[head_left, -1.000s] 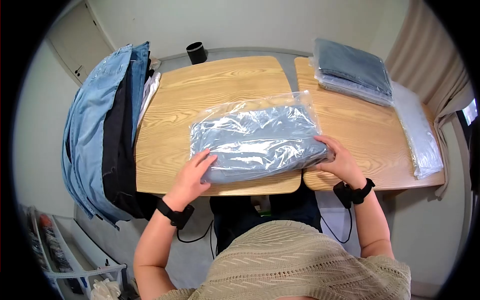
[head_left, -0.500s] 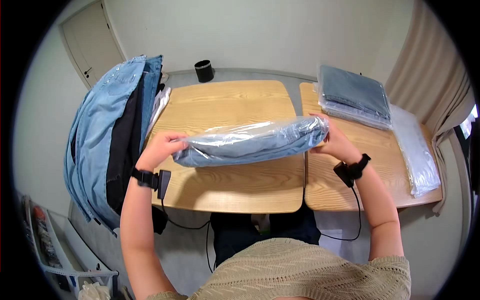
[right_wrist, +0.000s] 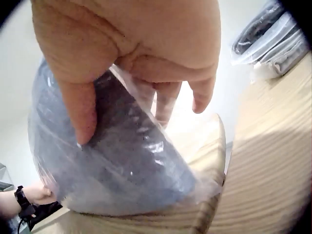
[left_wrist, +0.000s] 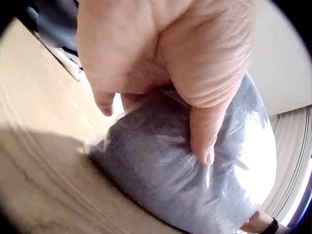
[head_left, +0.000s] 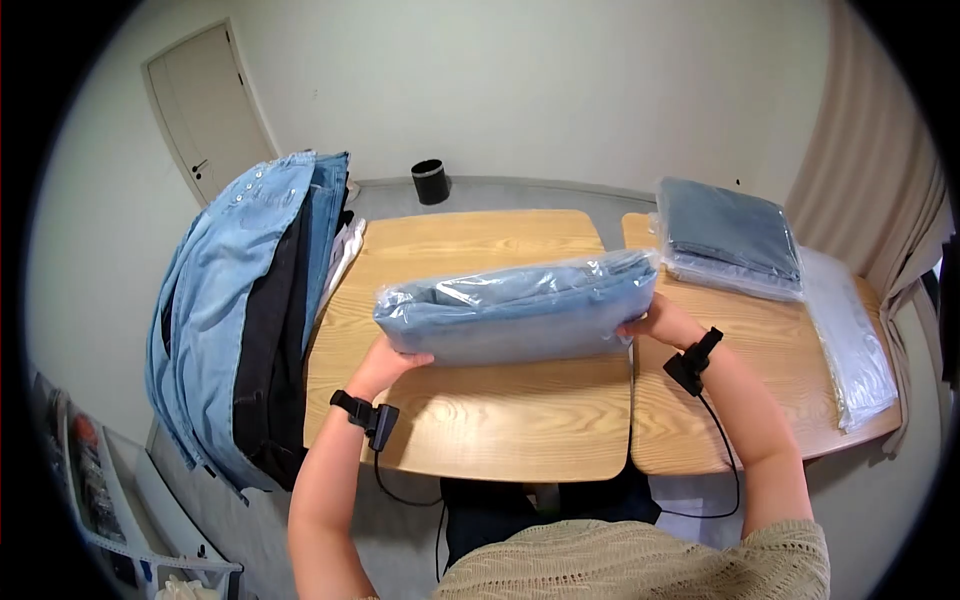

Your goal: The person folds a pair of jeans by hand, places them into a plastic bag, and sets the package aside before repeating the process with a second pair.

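Observation:
A folded light-blue denim garment in a clear plastic bag (head_left: 520,315) is held by both hands above the near part of the left table, its broad face tipped toward me. My left hand (head_left: 385,367) grips the left end, with the thumb pressing the near face in the left wrist view and the other fingers mostly hidden behind. At the right end, my right hand (head_left: 665,323) holds the bag between its thumb, on the near face, and fingers behind. The bag's lower edge hangs close over the wood in the right wrist view.
Several denim garments (head_left: 235,260) hang over the left table's side. Bagged folded jeans (head_left: 730,232) are stacked at the right table's back, beside flat clear bags (head_left: 850,340). A narrow gap divides the two wooden tables (head_left: 500,430). A black bin (head_left: 430,183) stands on the floor behind.
The bagged garment lay flat on the table, was then lifted by its ends, and now has its broad face tipped toward me. Both hands moved with it, and the head view tilted upward.

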Available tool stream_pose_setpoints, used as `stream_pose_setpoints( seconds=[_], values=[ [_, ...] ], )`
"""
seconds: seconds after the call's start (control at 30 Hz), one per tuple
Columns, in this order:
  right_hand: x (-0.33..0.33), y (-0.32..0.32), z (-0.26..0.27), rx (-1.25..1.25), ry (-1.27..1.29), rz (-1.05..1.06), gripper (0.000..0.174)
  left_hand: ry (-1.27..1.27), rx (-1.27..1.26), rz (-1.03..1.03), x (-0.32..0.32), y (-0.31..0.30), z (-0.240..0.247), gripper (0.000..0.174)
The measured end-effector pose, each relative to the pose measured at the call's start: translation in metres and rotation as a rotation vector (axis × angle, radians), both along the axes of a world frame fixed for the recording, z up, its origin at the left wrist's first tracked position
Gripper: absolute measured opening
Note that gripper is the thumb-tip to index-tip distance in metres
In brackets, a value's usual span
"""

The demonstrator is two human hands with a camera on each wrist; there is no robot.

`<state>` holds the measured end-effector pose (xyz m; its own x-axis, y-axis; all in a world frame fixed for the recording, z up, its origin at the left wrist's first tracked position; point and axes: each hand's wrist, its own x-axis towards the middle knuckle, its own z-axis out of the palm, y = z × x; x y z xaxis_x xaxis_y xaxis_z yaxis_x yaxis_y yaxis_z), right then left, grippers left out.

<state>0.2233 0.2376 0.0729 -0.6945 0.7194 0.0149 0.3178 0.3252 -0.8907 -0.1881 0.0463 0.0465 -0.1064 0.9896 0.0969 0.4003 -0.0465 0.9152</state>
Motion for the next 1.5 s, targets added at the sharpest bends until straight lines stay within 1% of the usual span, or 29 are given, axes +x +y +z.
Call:
stream_pose_setpoints(
  seconds=[0.03,0.07,0.13,0.17,0.23,0.27,0.3,0.33,0.37,0.4,0.43,0.47,0.5,0.53,0.6,0.67,0.7,0.73,0.8,0.83,0.87,0.93,0.97,1.0,1.07,1.1,1.17,1.27,1.5],
  values=[
    [-0.002,0.005,-0.009,0.107,-0.052,0.024,0.032,-0.032,0.058,0.068,0.003,0.000,-0.006,0.055],
    [0.000,0.008,-0.017,0.088,-0.059,0.026,0.032,-0.038,0.040,0.070,0.002,-0.001,-0.009,0.055],
    [-0.002,0.007,-0.023,0.163,0.044,-0.093,0.019,0.004,0.071,0.169,0.001,0.001,-0.006,0.045],
    [-0.002,0.007,-0.026,0.225,0.122,-0.095,0.022,0.034,0.275,0.198,0.002,0.003,-0.010,0.037],
    [0.005,-0.009,-0.006,0.202,0.159,-0.120,0.028,0.123,0.122,0.242,0.005,-0.010,0.018,0.032],
    [0.008,-0.031,0.022,0.191,0.181,-0.126,0.030,0.119,0.224,0.224,0.011,-0.018,0.033,0.032],
    [0.014,-0.045,0.037,0.178,0.155,-0.176,0.032,0.164,0.088,0.227,0.018,-0.032,0.061,0.032],
    [0.020,-0.057,0.050,0.164,0.127,-0.226,0.035,0.072,0.212,0.167,0.024,-0.044,0.070,0.034],
    [0.026,-0.069,0.064,0.088,0.171,-0.179,0.037,0.028,0.239,0.120,0.028,-0.052,0.080,0.038],
    [0.030,-0.077,0.073,0.012,0.219,-0.135,0.039,0.074,0.223,0.128,0.034,-0.065,0.091,0.039],
    [0.043,-0.075,0.072,-0.123,0.190,-0.053,0.042,-0.009,0.144,0.127,0.042,-0.076,0.100,0.040],
    [0.043,-0.088,0.078,-0.172,0.204,-0.069,0.043,-0.090,0.069,0.128,0.050,-0.086,0.104,0.041],
    [0.043,-0.093,0.074,-0.286,0.230,-0.082,0.042,-0.091,-0.056,0.108,0.049,-0.092,0.103,0.045],
    [0.043,-0.096,0.071,-0.397,0.257,-0.094,0.042,-0.097,-0.069,0.107,0.052,-0.094,0.096,0.045],
    [0.039,-0.098,0.054,-0.495,0.206,-0.124,0.043,-0.232,-0.281,0.102,0.057,-0.092,0.074,0.051],
    [0.038,-0.089,0.015,-0.682,0.162,-0.192,0.044,-0.237,-0.350,0.121,0.056,-0.087,0.032,0.051],
    [0.043,-0.080,-0.010,-0.681,0.078,-0.230,0.045,-0.250,-0.386,0.133,0.054,-0.084,0.005,0.051],
    [0.043,-0.077,-0.018,-0.677,-0.005,-0.267,0.047,-0.262,-0.421,0.145,0.056,-0.084,-0.003,0.052],
    [0.049,-0.089,-0.025,-0.309,-0.125,-0.431,0.049,0.387,-0.453,0.209,0.054,-0.087,-0.006,0.055],
    [0.048,-0.100,-0.018,0.021,-0.130,-0.414,0.051,0.414,-0.445,0.269,0.060,-0.090,0.009,0.063],
    [0.046,-0.115,-0.009,0.325,-0.102,-0.399,0.050,0.415,-0.445,0.271,0.063,-0.092,0.015,0.063],
    [0.031,-0.150,0.016,0.622,-0.102,-0.283,0.050,0.840,0.185,0.170,0.066,-0.098,0.020,0.068],
    [0.017,-0.169,0.014,0.603,-0.110,-0.232,0.050,0.835,0.152,0.048,0.074,-0.097,0.023,0.071],
    [0.000,-0.186,0.013,0.587,-0.115,-0.182,0.050,0.837,0.150,0.049,0.084,-0.093,0.026,0.071],
    [-0.032,-0.205,-0.001,0.697,-0.299,-0.084,0.050,1.180,0.141,-0.271,0.105,-0.085,0.028,0.073],
    [-0.040,-0.206,-0.010,0.683,-0.296,-0.085,0.050,1.182,0.130,-0.282,0.109,-0.082,0.023,0.073],
    [-0.054,-0.206,-0.028,0.766,-0.456,-0.051,0.053,1.196,0.146,-0.395,0.111,-0.075,0.010,0.073],
    [-0.057,-0.201,-0.045,0.763,-0.527,-0.039,0.054,1.203,0.121,-0.408,0.110,-0.071,0.004,0.071],
    [-0.061,-0.192,-0.046,0.699,-0.567,0.000,0.054,1.157,0.038,-0.404,0.112,-0.067,-0.006,0.069]
  ],
)
